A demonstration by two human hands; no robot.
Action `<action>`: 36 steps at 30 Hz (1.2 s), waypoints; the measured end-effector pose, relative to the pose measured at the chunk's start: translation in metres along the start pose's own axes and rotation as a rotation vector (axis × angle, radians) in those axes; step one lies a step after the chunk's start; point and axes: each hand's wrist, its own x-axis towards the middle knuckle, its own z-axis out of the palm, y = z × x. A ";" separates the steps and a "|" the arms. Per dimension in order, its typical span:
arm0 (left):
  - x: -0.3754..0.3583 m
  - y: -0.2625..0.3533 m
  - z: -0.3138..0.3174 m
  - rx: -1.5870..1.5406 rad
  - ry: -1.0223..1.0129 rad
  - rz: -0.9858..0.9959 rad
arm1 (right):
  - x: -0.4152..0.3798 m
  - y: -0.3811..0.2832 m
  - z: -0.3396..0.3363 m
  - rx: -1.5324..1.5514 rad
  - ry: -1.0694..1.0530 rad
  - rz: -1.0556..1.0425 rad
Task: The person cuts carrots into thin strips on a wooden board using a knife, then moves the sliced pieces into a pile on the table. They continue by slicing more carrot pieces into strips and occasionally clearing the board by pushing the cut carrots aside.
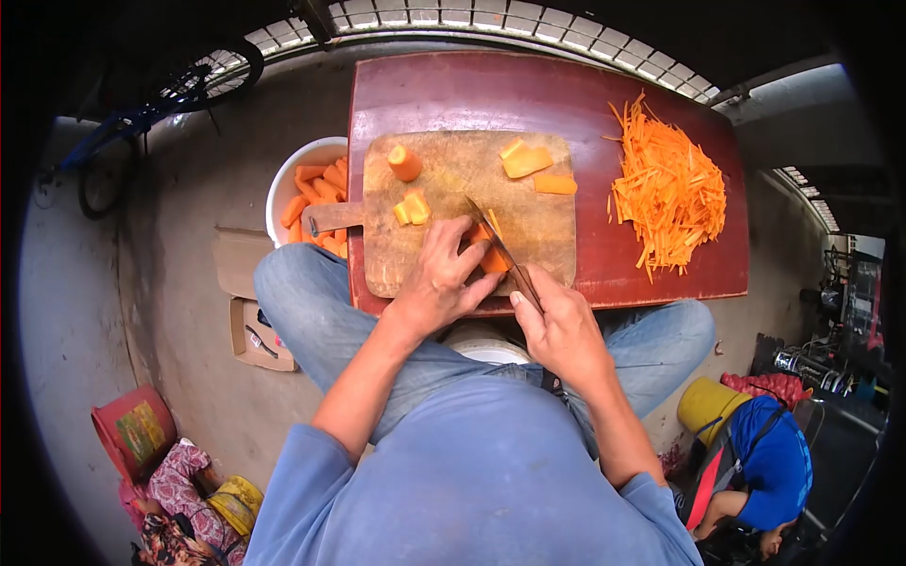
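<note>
My left hand (442,273) presses carrot slices (492,260) onto the wooden cutting board (396,259), its fingers bent over them. The knife (501,241) is in my right hand (561,321), closed round the handle, with the blade slanting up and left along the slices. A thin carrot strip lies beyond the blade. On the board are an upright carrot piece (405,163), small yellow-orange pieces (412,208) and flat slabs (527,160) at the top right. A heap of carrot strips (672,193) sits on the red table (453,90).
A white bucket (275,200) of carrots stands left of the table, near an open cardboard box (247,354). A bicycle (170,104) is at the upper left. Two other people are at the lower left and lower right, beside a red bucket (113,439) and a yellow bucket (703,406).
</note>
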 end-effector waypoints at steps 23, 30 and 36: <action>-0.002 0.001 -0.004 -0.008 0.015 0.003 | -0.003 -0.002 0.003 -0.040 -0.054 0.034; -0.005 0.005 -0.005 -0.040 0.037 -0.036 | -0.012 -0.012 -0.008 0.022 -0.009 0.006; -0.005 -0.001 -0.003 -0.035 0.018 -0.012 | -0.011 -0.008 -0.004 -0.026 -0.060 0.064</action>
